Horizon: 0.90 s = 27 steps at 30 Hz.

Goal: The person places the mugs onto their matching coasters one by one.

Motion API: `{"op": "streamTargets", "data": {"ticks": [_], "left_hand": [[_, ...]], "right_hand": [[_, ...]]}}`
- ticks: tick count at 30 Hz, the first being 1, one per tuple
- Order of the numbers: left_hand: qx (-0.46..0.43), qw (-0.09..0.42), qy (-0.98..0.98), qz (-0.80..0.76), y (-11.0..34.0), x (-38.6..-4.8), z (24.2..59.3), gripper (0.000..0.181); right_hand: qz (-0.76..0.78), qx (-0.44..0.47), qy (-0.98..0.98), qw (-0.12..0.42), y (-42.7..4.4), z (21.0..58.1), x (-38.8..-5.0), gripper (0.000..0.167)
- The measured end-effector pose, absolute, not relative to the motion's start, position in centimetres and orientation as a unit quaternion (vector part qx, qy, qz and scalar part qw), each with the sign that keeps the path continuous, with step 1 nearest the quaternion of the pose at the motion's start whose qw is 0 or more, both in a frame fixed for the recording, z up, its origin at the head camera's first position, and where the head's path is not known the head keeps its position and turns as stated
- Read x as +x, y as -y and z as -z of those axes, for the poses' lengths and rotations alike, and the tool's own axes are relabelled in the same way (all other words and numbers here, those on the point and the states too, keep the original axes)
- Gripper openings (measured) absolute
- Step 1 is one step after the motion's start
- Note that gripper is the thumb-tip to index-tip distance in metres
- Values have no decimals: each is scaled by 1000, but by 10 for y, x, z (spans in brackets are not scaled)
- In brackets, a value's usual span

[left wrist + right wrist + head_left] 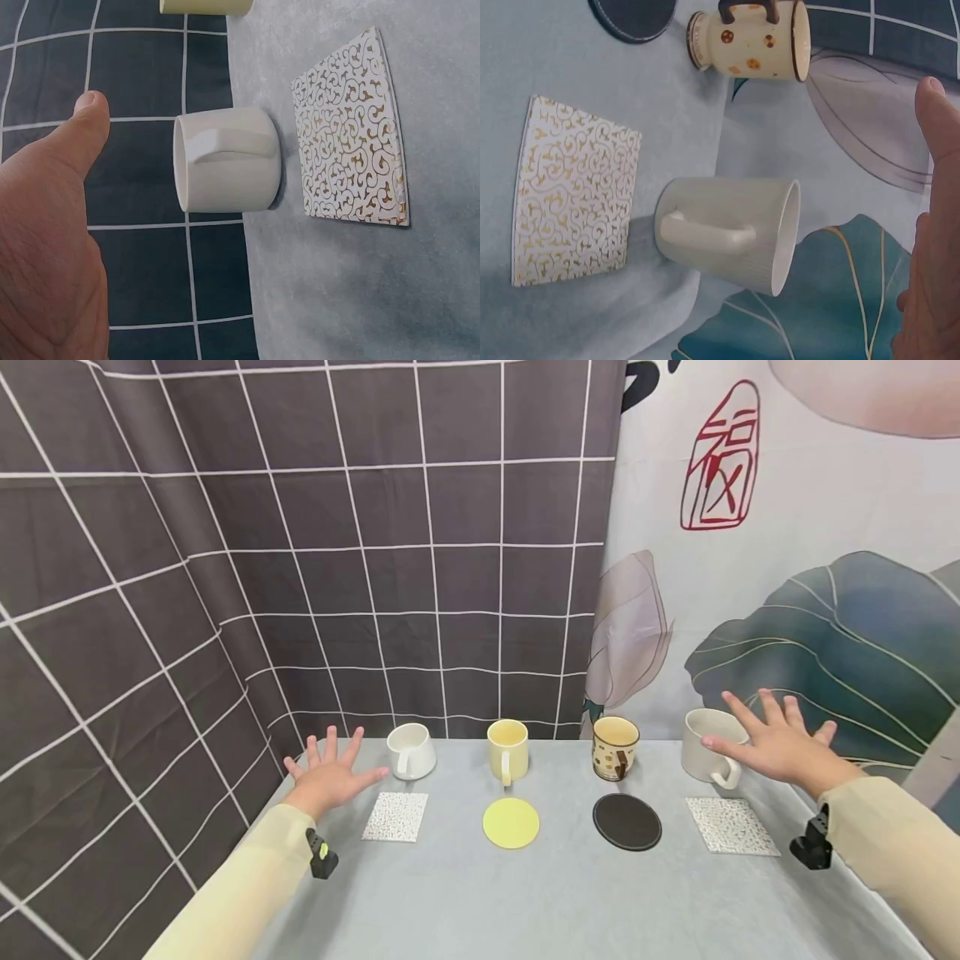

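Observation:
My left hand (pixel 328 783) is spread with straight fingers, left of a small white mug (pixel 412 753) and apart from it. In front of that mug lies a square patterned coaster (pixel 395 817), white with gold scrolls in the left wrist view. My right hand (pixel 783 750) is also spread, above and partly in front of a larger white mug (pixel 703 764); the right wrist view shows a gap between them. A second square patterned coaster (pixel 732 825) lies before this mug. Both hands hold nothing.
Between them stand a yellow mug (pixel 507 750) behind a round yellow coaster (pixel 511 823), and a cream mug with brown spots (pixel 615 747) behind a round black coaster (pixel 627 822). A dark gridded curtain (pixel 390 577) and a white printed cloth (pixel 667 485) hang behind the grey table (pixel 525 910).

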<state>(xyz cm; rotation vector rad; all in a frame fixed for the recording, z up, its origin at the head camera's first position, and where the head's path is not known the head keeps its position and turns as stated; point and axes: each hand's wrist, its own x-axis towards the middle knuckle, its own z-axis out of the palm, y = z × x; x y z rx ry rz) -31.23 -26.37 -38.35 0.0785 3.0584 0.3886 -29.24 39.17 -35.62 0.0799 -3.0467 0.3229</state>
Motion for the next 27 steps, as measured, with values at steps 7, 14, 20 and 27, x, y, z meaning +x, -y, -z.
{"op": "streamTargets", "data": {"ticks": [7, 14, 20, 27], "left_hand": [[39, 13, -992, -116, 266, -315, 388, 103], [78, -46, -991, -101, 265, -318, 394, 99], [114, -73, -984, -119, 266, -318, 403, 97], [135, -87, -978, -130, 265, -316, 417, 92]], "right_hand": [[-106, 33, 993, 45, -386, 355, -298, 104], [-105, 50, 992, 52, -376, 349, -302, 98], [-120, 63, 989, 65, -366, 349, -305, 95], [-123, 93, 984, 94, -350, 351, -304, 88]]}}
